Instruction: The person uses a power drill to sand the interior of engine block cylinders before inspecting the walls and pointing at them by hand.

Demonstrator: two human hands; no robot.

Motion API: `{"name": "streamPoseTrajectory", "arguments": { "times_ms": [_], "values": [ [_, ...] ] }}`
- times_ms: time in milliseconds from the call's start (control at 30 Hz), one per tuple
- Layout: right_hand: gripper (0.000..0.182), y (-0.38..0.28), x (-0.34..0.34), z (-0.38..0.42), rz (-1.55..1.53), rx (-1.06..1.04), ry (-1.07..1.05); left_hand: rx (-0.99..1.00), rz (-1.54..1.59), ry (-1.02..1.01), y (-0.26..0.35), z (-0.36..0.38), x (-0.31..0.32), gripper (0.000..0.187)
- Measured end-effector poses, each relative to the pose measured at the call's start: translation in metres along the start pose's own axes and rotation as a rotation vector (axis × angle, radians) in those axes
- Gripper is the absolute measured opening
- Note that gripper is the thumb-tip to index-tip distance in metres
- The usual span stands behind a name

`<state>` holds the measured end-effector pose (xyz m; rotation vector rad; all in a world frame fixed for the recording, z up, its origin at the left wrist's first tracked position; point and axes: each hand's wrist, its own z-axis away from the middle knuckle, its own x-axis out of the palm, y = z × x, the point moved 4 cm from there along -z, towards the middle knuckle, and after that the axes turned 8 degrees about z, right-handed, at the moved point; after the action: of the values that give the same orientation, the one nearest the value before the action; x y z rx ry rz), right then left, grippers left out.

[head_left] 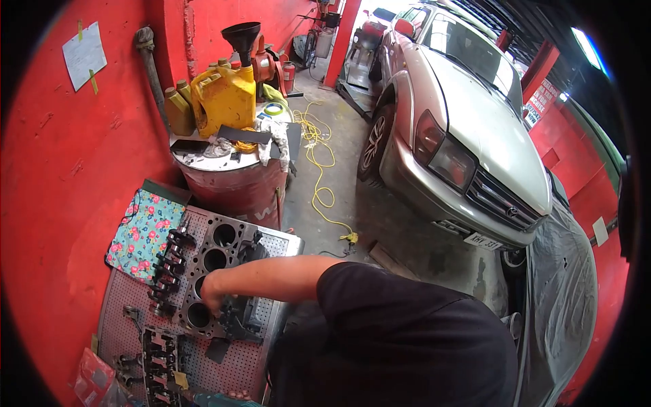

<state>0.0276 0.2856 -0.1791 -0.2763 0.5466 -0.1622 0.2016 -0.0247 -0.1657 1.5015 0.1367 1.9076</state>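
My right hand reaches across from the right over the engine block, at one of its round cylinder bores. Its fingers are bunched together and point down; whatever they hold is hidden. The block lies on a perforated metal table, bores facing up. To its left rests a crankshaft. Below it is a cylinder head. At the bottom edge, a few fingertips, seemingly of my left hand, show beside teal fabric; their grip is cut off from view.
A floral cloth covers the table's upper left. Behind stands a drum bearing a yellow jug, a black funnel and rags. A yellow cord trails over the floor. A silver car is parked at the right.
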Motion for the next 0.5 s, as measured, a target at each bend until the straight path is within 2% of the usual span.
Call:
{"name": "streamPoseTrajectory", "arguments": {
  "times_ms": [367,500],
  "values": [
    [0.070,-0.007,-0.006,-0.008,-0.264,-0.048,-0.055,0.008,-0.024,0.039,0.000,-0.004,-0.007,0.067],
    [0.066,-0.010,0.000,-0.026,-0.432,-0.077,-0.061,0.026,-0.049,0.076,-0.002,-0.005,0.001,0.066]
  ]
}}
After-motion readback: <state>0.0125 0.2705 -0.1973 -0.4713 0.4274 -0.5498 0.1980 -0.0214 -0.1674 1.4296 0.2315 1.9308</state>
